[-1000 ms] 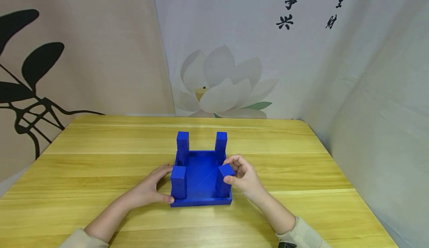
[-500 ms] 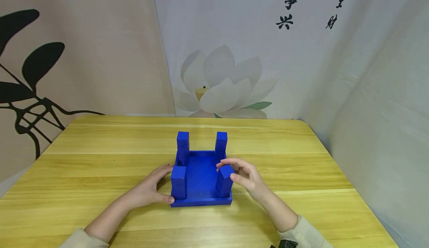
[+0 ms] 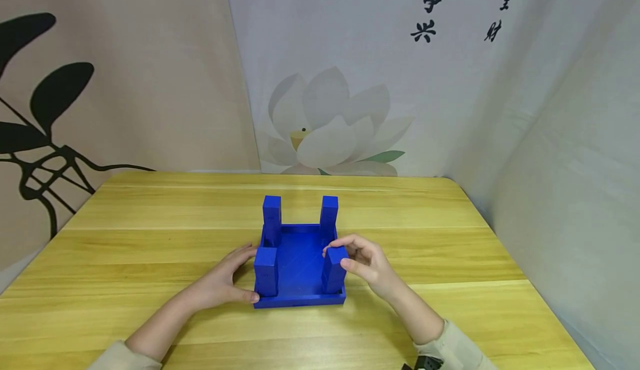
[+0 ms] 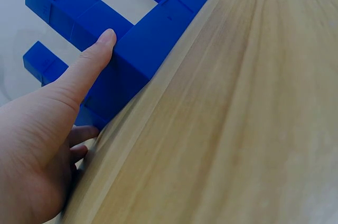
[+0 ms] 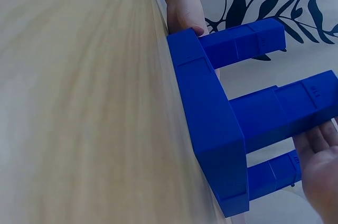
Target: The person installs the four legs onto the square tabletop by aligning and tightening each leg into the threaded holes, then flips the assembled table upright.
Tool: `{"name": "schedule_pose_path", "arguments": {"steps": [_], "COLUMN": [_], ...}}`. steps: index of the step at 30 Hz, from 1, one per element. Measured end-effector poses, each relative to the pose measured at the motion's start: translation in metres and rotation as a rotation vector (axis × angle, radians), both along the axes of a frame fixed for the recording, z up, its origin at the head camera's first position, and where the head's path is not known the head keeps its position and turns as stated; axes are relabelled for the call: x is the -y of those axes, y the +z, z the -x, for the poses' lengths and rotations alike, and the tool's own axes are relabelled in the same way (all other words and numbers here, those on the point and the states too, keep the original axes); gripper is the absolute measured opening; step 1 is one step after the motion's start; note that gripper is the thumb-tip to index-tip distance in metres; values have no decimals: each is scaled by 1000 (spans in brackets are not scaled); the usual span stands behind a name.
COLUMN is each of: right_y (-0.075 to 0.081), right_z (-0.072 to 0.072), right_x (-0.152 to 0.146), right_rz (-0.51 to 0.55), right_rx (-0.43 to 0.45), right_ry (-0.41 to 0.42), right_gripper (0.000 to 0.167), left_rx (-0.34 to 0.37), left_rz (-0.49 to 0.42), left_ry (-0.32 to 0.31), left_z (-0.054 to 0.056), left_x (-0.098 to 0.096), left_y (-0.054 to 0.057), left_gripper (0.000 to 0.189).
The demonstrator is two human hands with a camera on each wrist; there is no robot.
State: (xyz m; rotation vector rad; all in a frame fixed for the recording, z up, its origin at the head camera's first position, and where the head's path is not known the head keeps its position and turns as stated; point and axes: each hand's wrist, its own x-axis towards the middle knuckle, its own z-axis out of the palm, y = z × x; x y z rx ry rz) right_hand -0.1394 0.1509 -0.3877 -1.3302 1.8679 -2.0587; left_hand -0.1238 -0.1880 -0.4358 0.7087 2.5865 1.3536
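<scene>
A blue tray-like base [image 3: 300, 301] with low walls lies on the table, with a blue post standing at each corner. My left hand [image 3: 225, 281] holds its left side, thumb on the near left corner beside the near left post [image 3: 266, 273]. In the left wrist view the thumb [image 4: 90, 65] lies against the base [image 4: 153, 39], its other fingers low along the side. Around the top of the near right post [image 3: 334, 273] my right hand [image 3: 367, 264] curls, thumb in front and fingers behind. That post [image 5: 285, 110] looks stepped in the right wrist view, where the thumb is hidden.
The far left post [image 3: 272, 220] and far right post [image 3: 328, 217] rise at the back corners. All of it stands on a wooden table [image 3: 165, 220]. Printed cloth [image 3: 350, 36] hangs behind the table and along its right side.
My right hand's fingers loosened around the near right post, then the thumb came back against it. The post leans outward less than before. My left hand has stayed in place.
</scene>
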Motion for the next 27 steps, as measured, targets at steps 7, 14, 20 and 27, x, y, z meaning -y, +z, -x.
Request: {"name": "schedule_pose_path", "arguments": {"steps": [7,14,20,27], "right_y": [-1,-2,-3,-7], "right_z": [0,-1,-3,-3], "right_x": [3,5,5,7], "right_rz": [29,54,62,78], "right_rx": [15,45,65,61], "right_ry": [19,26,-8,-41], "right_gripper": [25,26,31,37], "left_rx": [-29,-30,-17,-7], "left_rz": [-7,-5,-2,-12], "left_ry": [-13,-11,-11,-10], "left_z": [0,0,-1,-2], "left_x": [0,0,0,-1], "left_y": [0,0,1,2], "left_gripper": [89,89,89,90]}}
